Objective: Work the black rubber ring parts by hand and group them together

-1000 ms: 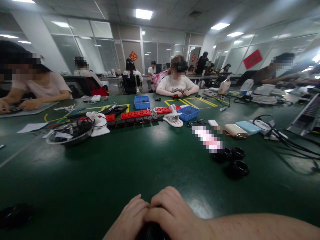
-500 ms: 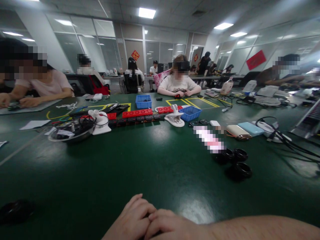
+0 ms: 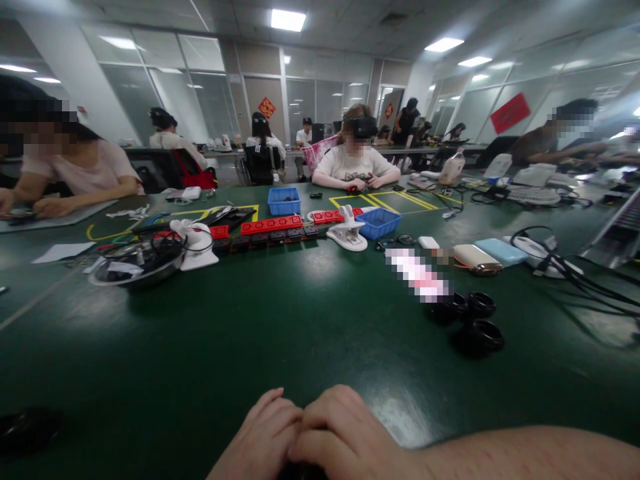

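At the bottom edge, my left hand (image 3: 260, 433) and my right hand (image 3: 347, 430) meet, knuckles up, with their fingers curled in and touching. Between and beneath them a bit of a dark object (image 3: 303, 471) shows; most of it is hidden, so its kind cannot be made out. To the right, several glossy black ring-shaped parts (image 3: 484, 335) stand on the green table (image 3: 225, 347). Far to the left lies another black object (image 3: 27, 430), blurred and partly cut off by the frame.
Across the table run red and black socket blocks (image 3: 273, 225), a white clip stand (image 3: 347, 233), blue baskets (image 3: 379, 223) and a metal bowl (image 3: 135, 270) of cables. Power banks (image 3: 477, 259) and black cables (image 3: 575, 280) lie at right. Other people sit around the table.
My right hand has risen and arched, its knuckles higher against the left hand's fingers. A dark patch shows more clearly below them. The view has shifted slightly.
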The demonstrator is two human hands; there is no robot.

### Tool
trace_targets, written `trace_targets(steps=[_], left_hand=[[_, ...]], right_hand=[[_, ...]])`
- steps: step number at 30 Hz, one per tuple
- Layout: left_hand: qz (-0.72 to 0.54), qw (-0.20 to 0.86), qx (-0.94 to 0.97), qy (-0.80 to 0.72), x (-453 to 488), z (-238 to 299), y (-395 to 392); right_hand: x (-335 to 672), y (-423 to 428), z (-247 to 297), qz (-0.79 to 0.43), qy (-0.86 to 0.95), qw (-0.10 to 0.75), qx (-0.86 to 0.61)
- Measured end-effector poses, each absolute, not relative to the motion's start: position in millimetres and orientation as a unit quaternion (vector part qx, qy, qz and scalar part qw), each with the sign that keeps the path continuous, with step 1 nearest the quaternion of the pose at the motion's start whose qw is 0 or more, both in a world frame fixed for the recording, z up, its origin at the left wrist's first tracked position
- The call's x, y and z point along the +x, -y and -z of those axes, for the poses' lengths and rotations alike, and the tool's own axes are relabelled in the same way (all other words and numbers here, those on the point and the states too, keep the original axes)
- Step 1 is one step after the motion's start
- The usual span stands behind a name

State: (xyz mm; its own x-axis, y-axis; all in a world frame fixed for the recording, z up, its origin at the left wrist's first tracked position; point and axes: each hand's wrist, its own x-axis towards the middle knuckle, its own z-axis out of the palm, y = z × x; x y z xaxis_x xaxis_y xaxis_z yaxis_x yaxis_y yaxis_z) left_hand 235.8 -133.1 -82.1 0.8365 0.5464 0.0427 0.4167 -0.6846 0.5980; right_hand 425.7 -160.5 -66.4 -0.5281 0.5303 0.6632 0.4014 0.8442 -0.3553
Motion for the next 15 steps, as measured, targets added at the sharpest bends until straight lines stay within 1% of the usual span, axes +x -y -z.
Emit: trace_targets(steps=[2, 6, 9, 11, 13, 15], left_hand=[[-0.116, 0.295, 0.911, -0.264, 236, 82, 135], [-0.110, 0.300, 0.911, -0.262, 236, 81, 135], [-0.107, 0.285, 0.923, -0.234, 236, 83, 133], [-0.105, 0.267, 0.932, -0.223, 237, 89, 131], [-0.103, 0.247, 0.938, -0.222, 237, 95, 129], [-0.098, 0.234, 0.940, -0.229, 238, 101, 127]], right_hand=[[421, 161, 75, -0.070, 0.864, 0.413, -0.279], [419, 159, 84, -0.094, 0.896, 0.368, -0.231], [421, 160, 86, -0.127, 0.906, 0.354, -0.191], [423, 161, 86, -0.161, 0.898, 0.353, -0.206], [424, 162, 84, -0.195, 0.896, 0.333, -0.220], [426, 160, 77, -0.220, 0.905, 0.307, -0.197]])
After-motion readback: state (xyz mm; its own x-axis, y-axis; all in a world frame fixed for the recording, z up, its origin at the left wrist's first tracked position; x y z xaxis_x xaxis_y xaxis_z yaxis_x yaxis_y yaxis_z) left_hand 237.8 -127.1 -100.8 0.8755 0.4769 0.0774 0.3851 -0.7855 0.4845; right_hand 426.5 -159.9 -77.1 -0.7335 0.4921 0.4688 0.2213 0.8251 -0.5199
